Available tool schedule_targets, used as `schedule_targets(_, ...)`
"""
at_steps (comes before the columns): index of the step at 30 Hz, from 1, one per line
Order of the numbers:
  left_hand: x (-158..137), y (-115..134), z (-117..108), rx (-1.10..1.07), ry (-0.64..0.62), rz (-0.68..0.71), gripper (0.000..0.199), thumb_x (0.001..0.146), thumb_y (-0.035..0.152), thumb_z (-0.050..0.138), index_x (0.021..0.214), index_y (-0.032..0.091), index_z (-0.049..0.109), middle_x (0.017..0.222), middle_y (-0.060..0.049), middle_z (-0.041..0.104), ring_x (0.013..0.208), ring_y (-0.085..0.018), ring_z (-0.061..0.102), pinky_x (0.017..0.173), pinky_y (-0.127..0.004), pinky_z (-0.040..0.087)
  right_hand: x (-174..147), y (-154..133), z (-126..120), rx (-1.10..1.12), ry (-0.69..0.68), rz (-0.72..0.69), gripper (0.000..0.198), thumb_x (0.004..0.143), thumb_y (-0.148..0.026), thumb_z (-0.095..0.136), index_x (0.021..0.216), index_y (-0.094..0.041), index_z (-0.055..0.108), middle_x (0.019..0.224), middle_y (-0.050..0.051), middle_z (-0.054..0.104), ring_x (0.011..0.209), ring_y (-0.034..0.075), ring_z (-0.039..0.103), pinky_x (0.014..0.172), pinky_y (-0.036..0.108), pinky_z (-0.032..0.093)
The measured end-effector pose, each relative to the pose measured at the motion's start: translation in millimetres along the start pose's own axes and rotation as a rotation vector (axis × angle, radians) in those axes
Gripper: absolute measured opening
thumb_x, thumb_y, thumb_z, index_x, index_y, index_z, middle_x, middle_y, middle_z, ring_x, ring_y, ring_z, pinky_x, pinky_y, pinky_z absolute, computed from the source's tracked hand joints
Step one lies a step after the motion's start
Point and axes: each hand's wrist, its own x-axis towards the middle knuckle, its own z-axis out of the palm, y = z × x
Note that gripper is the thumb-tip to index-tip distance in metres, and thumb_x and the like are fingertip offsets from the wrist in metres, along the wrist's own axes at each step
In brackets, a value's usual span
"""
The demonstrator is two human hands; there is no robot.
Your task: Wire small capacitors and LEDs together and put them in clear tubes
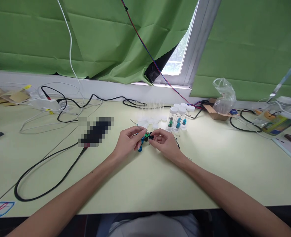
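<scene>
My left hand (130, 141) is closed, thumb and fingertips pinching a small green part (147, 135) just above the table. From the right, my right hand (166, 144) pinches the black end of the same small piece, its other fingers curled. Small blue pieces (140, 148) lie beside and partly under my left fingertips. A thin metal rod (135, 123) sticks up past my left index finger; its lower end is hidden. Just beyond my right hand stand clear white-capped tubes (177, 115) with green and blue pieces on thin rods inside.
Clear tubes (150, 108) stand by white caps (155, 126) behind my hands. A black cable (24, 199) loops on the left from a blurred dark device (96, 131). A cardboard box (217, 113) holding a plastic bag sits back right. A phone (288, 148) lies at the right edge.
</scene>
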Motion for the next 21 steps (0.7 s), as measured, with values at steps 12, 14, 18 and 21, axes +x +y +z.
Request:
schedule_targets(12, 1, -5, 0, -0.091, -0.056, 0.005, 0.028, 0.082, 0.046, 0.074, 0.086, 0.018, 0.071, 0.056, 0.000, 0.056, 0.044, -0.010, 0.049, 0.039, -0.023, 0.035, -3, -7, 2, -0.157, 0.035, -0.079, 0.018, 0.084, -0.034, 0.073, 0.091, -0.019, 0.066, 0.068, -0.001, 0.061, 0.059, 0.014, 0.060, 0.061, 0.030, 0.050)
schedule_targets(14, 2, -7, -1, -0.118, -0.069, 0.013, 0.028, 0.082, 0.045, 0.074, 0.087, 0.017, 0.072, 0.066, -0.003, 0.062, 0.051, -0.012, 0.055, 0.041, -0.024, 0.039, -3, -7, 2, -0.146, 0.032, -0.076, 0.019, 0.083, -0.035, 0.074, 0.091, -0.019, 0.067, 0.069, -0.001, 0.062, 0.058, 0.014, 0.061, 0.060, 0.030, 0.051)
schedule_targets(18, 3, -11, -2, -0.126, -0.061, 0.059, 0.025, 0.083, 0.041, 0.075, 0.087, 0.017, 0.073, 0.080, -0.006, 0.067, 0.059, -0.013, 0.060, 0.050, -0.026, 0.046, -3, -8, 2, -0.124, 0.030, -0.060, 0.022, 0.082, -0.038, 0.076, 0.089, -0.019, 0.067, 0.067, -0.001, 0.063, 0.057, 0.015, 0.063, 0.060, 0.030, 0.051)
schedule_targets(21, 3, -11, -2, -0.123, -0.064, 0.070, 0.023, 0.084, 0.039, 0.074, 0.088, 0.017, 0.073, 0.075, -0.003, 0.066, 0.056, -0.012, 0.058, 0.057, -0.028, 0.048, -3, -9, 3, -0.085, 0.035, -0.038, 0.024, 0.080, -0.039, 0.078, 0.088, -0.019, 0.067, 0.065, -0.001, 0.063, 0.057, 0.015, 0.064, 0.059, 0.030, 0.051)
